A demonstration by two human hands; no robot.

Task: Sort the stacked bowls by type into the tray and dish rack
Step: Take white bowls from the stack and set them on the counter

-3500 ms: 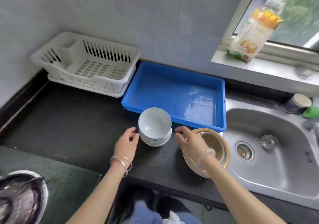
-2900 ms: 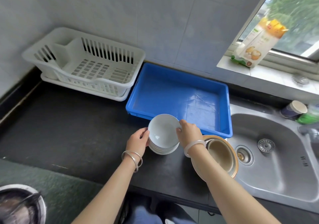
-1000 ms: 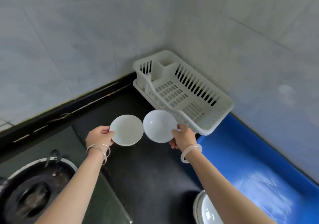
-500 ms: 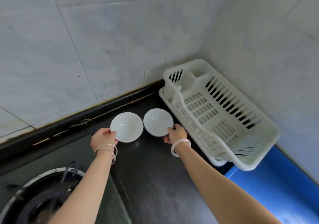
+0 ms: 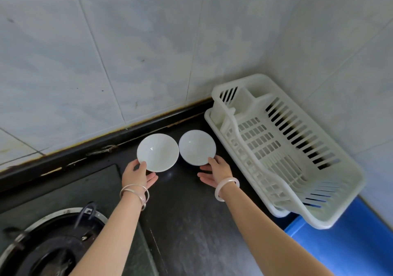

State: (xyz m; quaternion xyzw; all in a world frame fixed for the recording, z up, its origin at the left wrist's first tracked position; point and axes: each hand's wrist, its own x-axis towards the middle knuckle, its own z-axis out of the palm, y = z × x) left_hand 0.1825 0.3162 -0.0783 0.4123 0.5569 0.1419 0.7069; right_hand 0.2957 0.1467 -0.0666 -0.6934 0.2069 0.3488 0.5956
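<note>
Item 1: left bowl [image 5: 157,152]. White, mouth up, sitting low over the dark counter [image 5: 191,222] near the tiled wall [image 5: 148,42]; whether it is touching the counter cannot be told. Its rim is lying just beside that of the right bowl [image 5: 197,147].

Item 2: right bowl. White, mouth up, slightly farther back, sitting between the left bowl and the rack [image 5: 258,77], outside it.

Item 3: left hand [image 5: 138,174]. Pinching the left bowl at its near edge, thumb lying over the rim, fingers [image 5: 153,179] reaching underneath. Two silver bangles [image 5: 136,192] are hanging at the wrist.

Item 4: right hand [image 5: 214,171]. Pinching the right bowl at its near edge, thumb tip pressing on the rim, fingers stretching out below it. A pale bracelet [image 5: 226,187] is circling the wrist.

Item 5: rack. White slatted plastic, standing in the corner on a white base, holding nothing visible.

Item 6: tray [image 5: 340,243]. Blue, showing only in part at lower right, its corner tucking in against the rack's near end.

Item 7: burner [image 5: 53,243]. Round, dark, sitting at lower left, well apart from both bowls.
</note>
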